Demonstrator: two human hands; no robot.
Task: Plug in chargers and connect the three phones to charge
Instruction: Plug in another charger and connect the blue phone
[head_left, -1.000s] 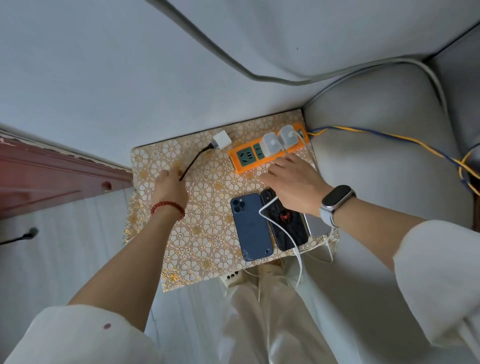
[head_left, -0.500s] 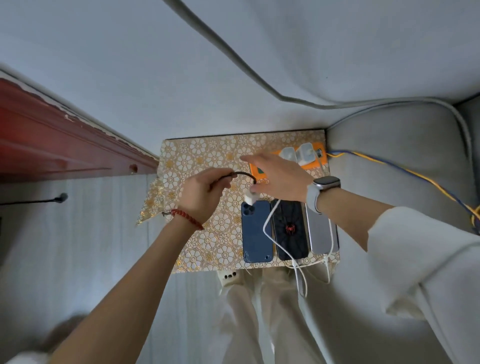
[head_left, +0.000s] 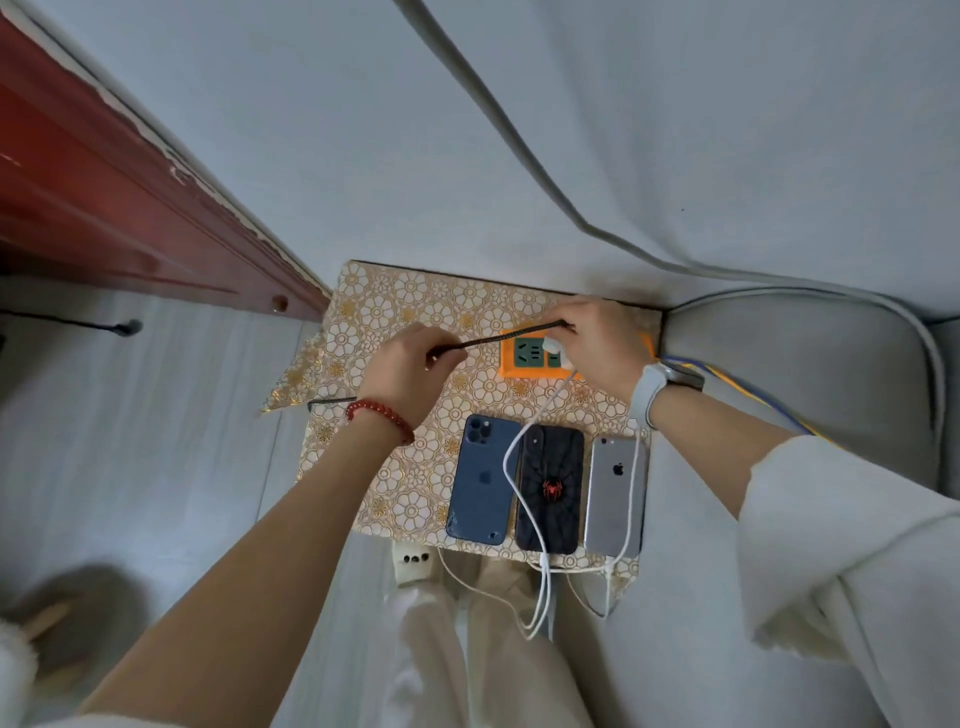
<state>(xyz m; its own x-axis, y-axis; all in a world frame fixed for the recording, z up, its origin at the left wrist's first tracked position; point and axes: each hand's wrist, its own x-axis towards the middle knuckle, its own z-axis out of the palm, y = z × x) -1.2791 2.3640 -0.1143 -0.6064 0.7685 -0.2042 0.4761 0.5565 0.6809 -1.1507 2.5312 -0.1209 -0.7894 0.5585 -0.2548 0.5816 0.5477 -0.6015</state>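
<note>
Three phones lie face down side by side at the table's near edge: a blue phone (head_left: 482, 478), a black phone with a red spider (head_left: 551, 489) and a silver phone (head_left: 615, 493). White cables run from the black and silver phones. An orange power strip (head_left: 524, 356) lies at the back of the table. My right hand (head_left: 597, 343) holds a white charger plug (head_left: 553, 349) at the strip's sockets and covers most of the strip. My left hand (head_left: 410, 371) pinches the plug's black cable (head_left: 493, 339), stretched taut between both hands.
The small table wears a gold floral cloth (head_left: 415, 467). A grey cushioned seat (head_left: 795, 374) stands to the right, with a blue and yellow cord (head_left: 727, 379) across it. A red wooden frame (head_left: 104, 208) is at the left. My white-trousered legs are below the table.
My right hand carried the white plug from above the blue phone back to the power strip. My left hand lifted and followed to the right, pulling the black cable straight.
</note>
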